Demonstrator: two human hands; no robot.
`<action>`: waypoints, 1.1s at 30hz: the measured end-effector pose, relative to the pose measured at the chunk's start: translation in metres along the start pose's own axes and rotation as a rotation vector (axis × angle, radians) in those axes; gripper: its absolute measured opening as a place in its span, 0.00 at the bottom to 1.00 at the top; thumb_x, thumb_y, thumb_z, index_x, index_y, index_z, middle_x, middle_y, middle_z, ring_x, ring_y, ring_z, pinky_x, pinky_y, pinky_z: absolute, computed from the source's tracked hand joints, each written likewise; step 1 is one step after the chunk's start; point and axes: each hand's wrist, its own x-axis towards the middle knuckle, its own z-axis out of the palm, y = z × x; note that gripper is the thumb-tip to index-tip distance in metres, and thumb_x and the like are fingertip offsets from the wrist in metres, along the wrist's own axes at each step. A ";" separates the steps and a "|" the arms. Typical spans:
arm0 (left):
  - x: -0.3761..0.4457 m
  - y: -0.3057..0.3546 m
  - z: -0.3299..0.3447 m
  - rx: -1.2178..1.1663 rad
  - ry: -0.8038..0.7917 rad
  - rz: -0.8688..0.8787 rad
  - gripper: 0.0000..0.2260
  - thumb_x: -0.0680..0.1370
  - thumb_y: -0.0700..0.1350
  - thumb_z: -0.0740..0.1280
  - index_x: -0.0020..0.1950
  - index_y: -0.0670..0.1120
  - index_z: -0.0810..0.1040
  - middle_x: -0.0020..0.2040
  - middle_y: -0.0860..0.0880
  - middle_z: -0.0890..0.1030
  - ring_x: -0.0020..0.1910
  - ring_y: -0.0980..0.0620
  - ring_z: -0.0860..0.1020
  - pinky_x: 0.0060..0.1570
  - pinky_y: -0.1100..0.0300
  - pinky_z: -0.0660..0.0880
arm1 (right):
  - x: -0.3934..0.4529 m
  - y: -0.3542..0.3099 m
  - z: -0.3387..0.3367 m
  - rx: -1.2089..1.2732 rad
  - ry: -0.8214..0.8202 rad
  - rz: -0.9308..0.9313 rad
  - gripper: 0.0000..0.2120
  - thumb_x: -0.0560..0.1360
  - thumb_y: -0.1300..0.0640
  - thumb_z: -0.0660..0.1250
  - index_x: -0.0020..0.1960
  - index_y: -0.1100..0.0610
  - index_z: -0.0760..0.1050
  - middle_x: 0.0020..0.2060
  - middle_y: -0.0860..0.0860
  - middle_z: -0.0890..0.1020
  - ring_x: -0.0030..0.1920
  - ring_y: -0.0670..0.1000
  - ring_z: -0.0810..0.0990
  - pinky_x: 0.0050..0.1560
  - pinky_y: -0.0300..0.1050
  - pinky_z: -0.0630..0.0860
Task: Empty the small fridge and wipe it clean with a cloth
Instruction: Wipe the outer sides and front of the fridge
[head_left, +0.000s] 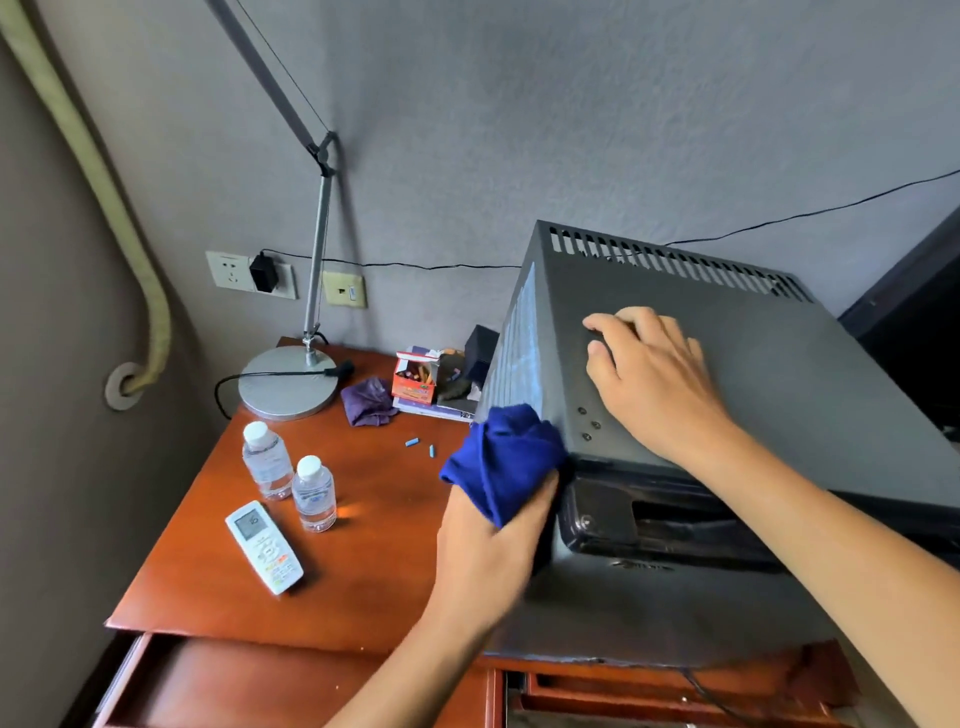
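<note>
Here the wiping step is in hand, on the outside of the small fridge (727, 364), a grey metal box standing on the right part of the red-brown wooden desk (332, 571) against the wall. The left hand (493, 540) grips a bunched blue cloth (506, 460), fingers curled round it, and presses it to the fridge's near-left top corner, where the ribbed side panel meets the top. The right hand (654, 379) lies on the top panel with fingers loosely bent and holding nothing; it seems to steady the box.

The emptying looks done, or at least begun: two small water bottles (291, 480) with white caps stand close together on the desk to the left, both apparently full of clear water, and may have come from the fridge. Whether anything is left inside cannot be told, since the interior is out of sight.

The next move probably calls for drawing the cloth along the side panel or across the top while the right hand keeps the fridge from sliding; the ribbed side may need firmer strokes.

Of other containers, a small red carton (413, 382) stands open near the wall beside the fridge, with several stick-like items in it that are too small to name. A white remote control (264, 545) lies just beside the bottles.
</note>
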 end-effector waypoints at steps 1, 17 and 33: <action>0.013 0.002 0.003 0.036 0.033 -0.031 0.19 0.77 0.68 0.63 0.55 0.54 0.79 0.54 0.54 0.82 0.57 0.50 0.79 0.61 0.45 0.75 | 0.000 0.001 0.001 -0.007 0.012 -0.008 0.18 0.83 0.49 0.55 0.71 0.48 0.70 0.66 0.51 0.72 0.66 0.57 0.68 0.63 0.56 0.66; 0.334 -0.007 0.041 0.230 -0.053 -0.180 0.19 0.80 0.64 0.58 0.43 0.50 0.75 0.47 0.45 0.83 0.47 0.43 0.80 0.59 0.44 0.78 | 0.001 0.000 0.000 0.000 0.033 0.033 0.21 0.78 0.45 0.51 0.68 0.44 0.71 0.62 0.43 0.72 0.64 0.51 0.69 0.63 0.52 0.67; 0.016 0.003 0.002 0.553 -0.203 -0.496 0.11 0.76 0.53 0.63 0.39 0.47 0.71 0.42 0.50 0.79 0.38 0.51 0.79 0.39 0.62 0.63 | -0.002 -0.003 0.004 -0.004 0.077 0.031 0.22 0.78 0.48 0.53 0.69 0.48 0.74 0.63 0.48 0.74 0.63 0.56 0.71 0.61 0.58 0.70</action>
